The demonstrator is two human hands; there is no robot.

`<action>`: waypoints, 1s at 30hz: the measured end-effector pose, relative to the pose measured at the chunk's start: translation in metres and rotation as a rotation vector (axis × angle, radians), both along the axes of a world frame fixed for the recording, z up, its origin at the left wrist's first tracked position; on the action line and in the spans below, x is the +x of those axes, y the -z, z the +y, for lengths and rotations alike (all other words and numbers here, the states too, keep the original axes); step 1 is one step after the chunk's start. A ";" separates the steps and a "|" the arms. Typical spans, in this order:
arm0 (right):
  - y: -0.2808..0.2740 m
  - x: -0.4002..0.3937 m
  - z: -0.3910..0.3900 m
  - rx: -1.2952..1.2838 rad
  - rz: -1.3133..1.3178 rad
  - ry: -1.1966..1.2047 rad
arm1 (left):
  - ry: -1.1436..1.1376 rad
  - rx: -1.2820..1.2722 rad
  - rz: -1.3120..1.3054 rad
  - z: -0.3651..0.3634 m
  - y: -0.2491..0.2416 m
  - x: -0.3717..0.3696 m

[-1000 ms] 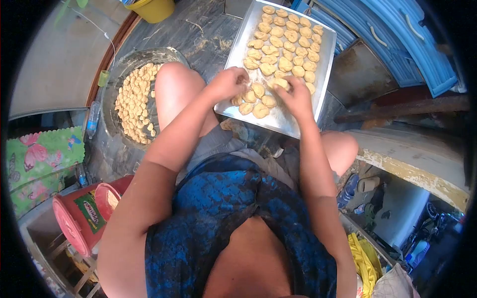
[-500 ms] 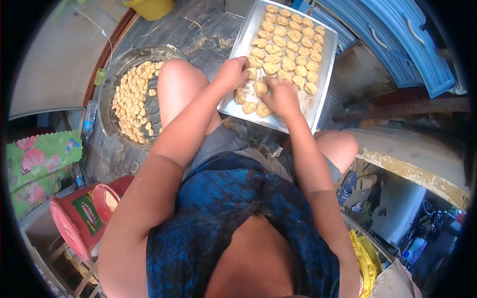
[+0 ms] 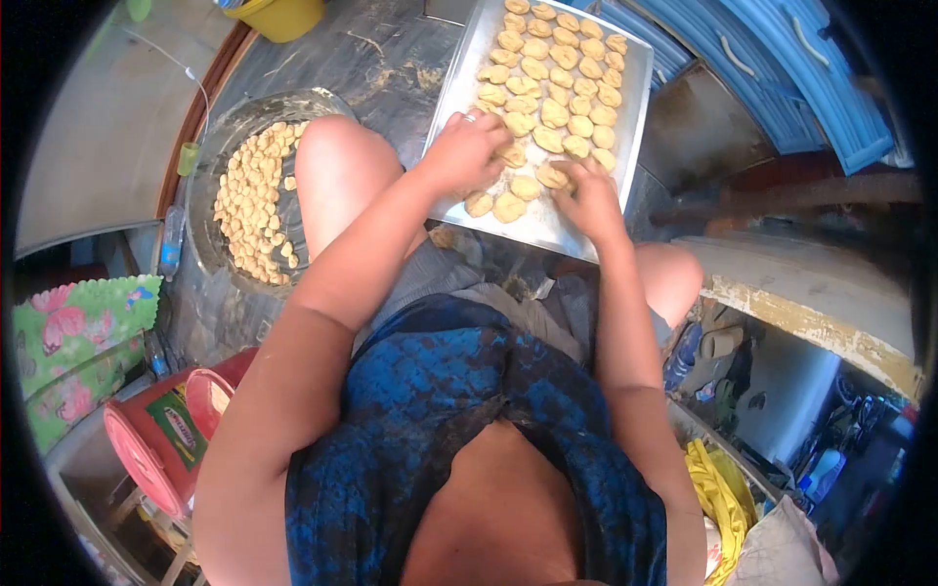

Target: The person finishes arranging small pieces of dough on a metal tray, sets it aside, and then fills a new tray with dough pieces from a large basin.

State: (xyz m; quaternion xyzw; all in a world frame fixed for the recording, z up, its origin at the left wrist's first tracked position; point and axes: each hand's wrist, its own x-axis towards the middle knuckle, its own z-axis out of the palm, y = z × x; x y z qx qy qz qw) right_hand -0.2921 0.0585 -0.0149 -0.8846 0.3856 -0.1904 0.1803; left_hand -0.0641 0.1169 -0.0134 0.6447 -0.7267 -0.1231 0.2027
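A metal baking tray (image 3: 547,227) lies in front of my knees, with rows of flattened yellow dough pieces (image 3: 562,78) over its far part. My left hand (image 3: 467,151) is over the tray's left side, its fingers curled on a dough piece (image 3: 512,154). On the near right, my right hand (image 3: 591,198) pinches another dough piece (image 3: 553,176) between thumb and fingers. A few loose pieces, one of them a round dough piece (image 3: 509,207), lie near the tray's front edge between the hands. My left fingertips are partly hidden.
Left of my knee, a wide round pan (image 3: 202,220) holds many small dough balls (image 3: 249,200). A yellow bucket (image 3: 283,18) stands at the back, blue drawers (image 3: 752,59) at the right. Red tubs (image 3: 147,430) sit at the lower left, beside a green butterfly-print cloth (image 3: 88,322).
My right hand has shifted right with a dough piece. My left hand has moved slightly down and has its fingers on a piece. The view has shifted a little.
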 end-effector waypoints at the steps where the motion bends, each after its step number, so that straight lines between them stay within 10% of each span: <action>1: 0.009 -0.003 0.000 -0.053 -0.004 -0.008 | 0.120 0.049 -0.016 -0.003 0.001 -0.004; 18: 0.012 -0.019 0.005 0.345 -0.267 0.444 | 0.244 -0.017 -0.183 -0.036 0.016 -0.057; 30: 0.020 0.015 0.040 -0.025 -0.111 -0.046 | 0.374 -0.066 -0.020 -0.057 0.003 -0.054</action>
